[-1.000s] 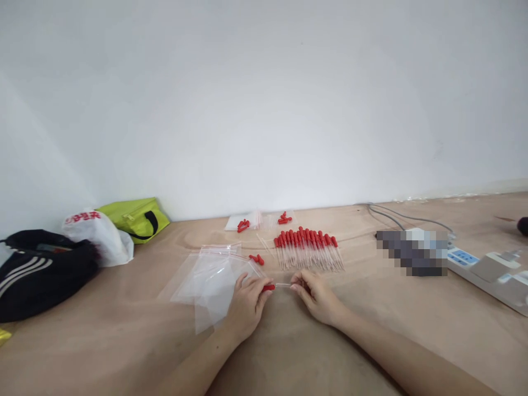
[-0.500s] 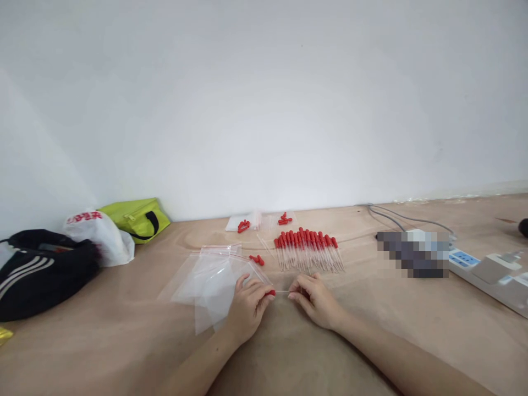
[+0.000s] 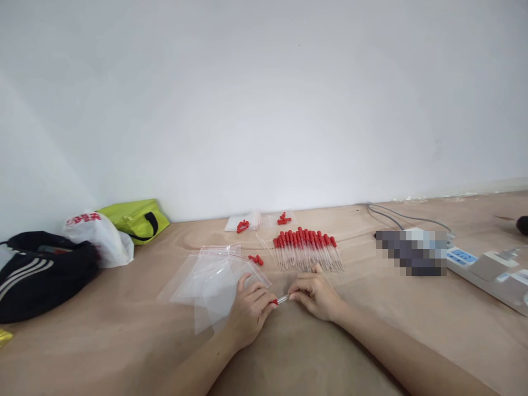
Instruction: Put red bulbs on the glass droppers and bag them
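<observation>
My left hand (image 3: 251, 312) pinches a red rubber bulb (image 3: 275, 302) between thumb and fingers. A clear dropper tube (image 3: 282, 299) runs from the bulb to my right hand (image 3: 315, 295), whose thumb and fingertips are closed on its far end. The fingers hide how far the tube sits in the bulb. Beyond my right hand, droppers with red bulbs (image 3: 307, 242) lie side by side in a row. A few loose red bulbs (image 3: 256, 259) and thin clear tubes (image 3: 264, 246) lie left of the row. Clear zip bags (image 3: 206, 289) spread beside my left hand.
By the wall lie more red bulbs (image 3: 243, 226) on clear bags. At left stand a black bag (image 3: 49, 275), a white plastic bag (image 3: 99, 239) and a lime-green bag (image 3: 140, 217). A power strip (image 3: 495, 278) with a grey cable (image 3: 412, 215) lies at right.
The bulb and tube have tilted, with the bulb end now lower and nearer me. My hands have come slightly closer together, leaving less of the tube showing between them.
</observation>
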Motion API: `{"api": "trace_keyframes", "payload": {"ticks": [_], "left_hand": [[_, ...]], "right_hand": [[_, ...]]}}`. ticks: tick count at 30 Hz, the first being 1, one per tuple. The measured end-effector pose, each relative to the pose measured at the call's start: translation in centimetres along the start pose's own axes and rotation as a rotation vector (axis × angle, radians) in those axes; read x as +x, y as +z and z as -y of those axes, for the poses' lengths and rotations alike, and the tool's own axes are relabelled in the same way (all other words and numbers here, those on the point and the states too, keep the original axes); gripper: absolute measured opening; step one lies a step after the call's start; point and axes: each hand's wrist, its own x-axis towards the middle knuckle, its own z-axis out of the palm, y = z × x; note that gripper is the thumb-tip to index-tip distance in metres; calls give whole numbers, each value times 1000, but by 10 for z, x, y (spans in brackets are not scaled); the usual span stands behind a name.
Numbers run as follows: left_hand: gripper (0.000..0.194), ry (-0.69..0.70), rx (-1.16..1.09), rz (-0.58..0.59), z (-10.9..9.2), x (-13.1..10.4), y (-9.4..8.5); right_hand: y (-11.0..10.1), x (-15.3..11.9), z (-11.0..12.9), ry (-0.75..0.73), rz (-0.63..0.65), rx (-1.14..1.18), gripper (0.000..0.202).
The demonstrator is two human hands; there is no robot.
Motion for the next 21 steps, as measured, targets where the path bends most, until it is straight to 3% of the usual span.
{"api": "trace_keyframes", "payload": {"ticks": [9, 17, 21], "left_hand": [[23, 25, -17, -17, -1, 0, 2], [17, 55, -11, -22, 4, 0, 3], [18, 50, 26, -55, 12, 1, 1]], "right_hand": [[12, -3, 9, -67, -79, -105, 22], [16, -2, 16, -27, -24, -130, 23], [11, 1, 19, -90, -6, -206, 21]]}}
